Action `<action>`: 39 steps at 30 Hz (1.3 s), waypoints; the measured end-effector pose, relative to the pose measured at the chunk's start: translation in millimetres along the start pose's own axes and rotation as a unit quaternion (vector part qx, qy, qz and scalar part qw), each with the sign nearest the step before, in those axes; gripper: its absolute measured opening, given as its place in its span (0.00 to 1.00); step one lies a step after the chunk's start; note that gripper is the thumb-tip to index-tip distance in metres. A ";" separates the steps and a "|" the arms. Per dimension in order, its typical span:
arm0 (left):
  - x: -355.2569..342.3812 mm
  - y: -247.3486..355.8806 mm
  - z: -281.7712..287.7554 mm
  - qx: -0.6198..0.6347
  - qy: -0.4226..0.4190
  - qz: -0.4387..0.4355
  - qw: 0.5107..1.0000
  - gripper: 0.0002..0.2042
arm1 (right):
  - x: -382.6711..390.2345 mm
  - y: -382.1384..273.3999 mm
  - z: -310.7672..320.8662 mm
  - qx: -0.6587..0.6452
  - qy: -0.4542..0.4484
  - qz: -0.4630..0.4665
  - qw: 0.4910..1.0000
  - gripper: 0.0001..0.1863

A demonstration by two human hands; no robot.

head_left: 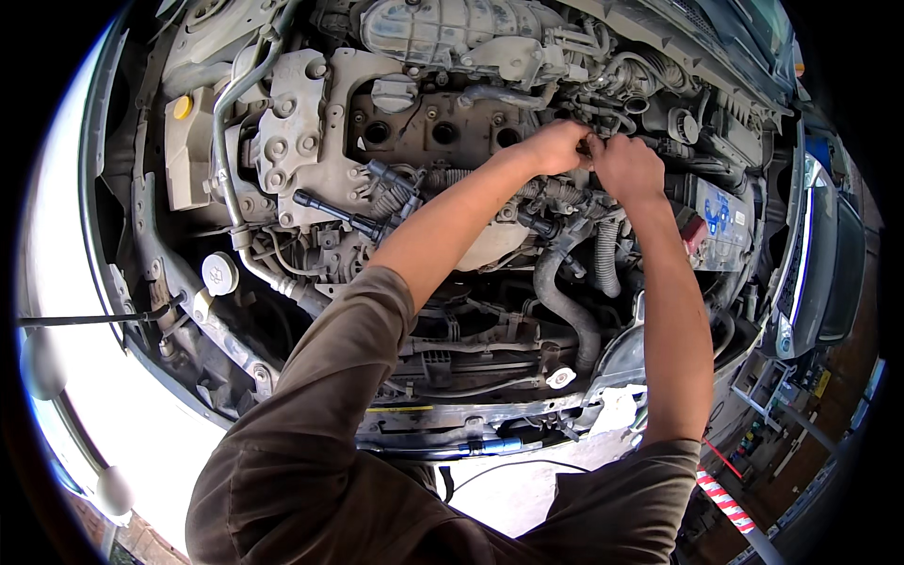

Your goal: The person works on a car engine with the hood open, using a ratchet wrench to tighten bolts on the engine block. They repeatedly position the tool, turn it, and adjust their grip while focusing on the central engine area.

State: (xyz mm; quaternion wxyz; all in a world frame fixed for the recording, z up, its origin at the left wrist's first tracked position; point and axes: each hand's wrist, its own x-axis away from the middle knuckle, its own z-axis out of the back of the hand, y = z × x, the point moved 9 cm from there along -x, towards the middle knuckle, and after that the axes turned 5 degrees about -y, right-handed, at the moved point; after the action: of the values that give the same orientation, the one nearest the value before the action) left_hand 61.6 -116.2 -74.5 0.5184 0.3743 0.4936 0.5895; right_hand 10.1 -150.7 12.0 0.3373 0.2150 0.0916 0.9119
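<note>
My left hand (562, 147) and my right hand (629, 169) meet over the right end of the engine, fingers bent and fingertips pressed close together. Whatever sits between the fingertips is hidden by the fingers. Hoses and connectors surround them. Beside my left wrist lies the valve cover (414, 151) with several round open holes in a row. A black ignition coil (339, 215) with a long boot rests in front of the cover, partly behind my left forearm. A second dark coil (391, 177) lies just beyond it.
To the right stands the battery (725, 221), with a red terminal cover (695, 235). A thick radiator hose (554, 292) curves down toward the radiator cap (561, 378). A yellow-capped reservoir (186, 160) is at the left. A blue cylindrical object (494, 446) lies along the front edge.
</note>
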 end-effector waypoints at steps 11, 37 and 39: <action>0.2 -14.3 11.3 0.014 0.066 -0.022 0.997 0.10 | 3.0 -12.0 -4.8 -0.005 0.116 0.133 0.984 0.15; 7.3 -5.7 18.4 0.001 0.086 -0.001 0.996 0.13 | 2.9 -1.3 -0.7 0.005 0.122 0.022 0.992 0.23; 12.2 -5.6 23.6 -0.004 0.124 0.007 0.992 0.10 | 12.3 -6.0 5.9 -0.030 0.125 0.051 0.990 0.19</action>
State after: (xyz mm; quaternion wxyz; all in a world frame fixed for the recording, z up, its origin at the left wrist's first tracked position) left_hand 83.2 -99.8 -75.3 0.4506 0.2995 0.5489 0.6372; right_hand 7.9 -137.9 19.5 0.2824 0.0936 0.0946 0.9500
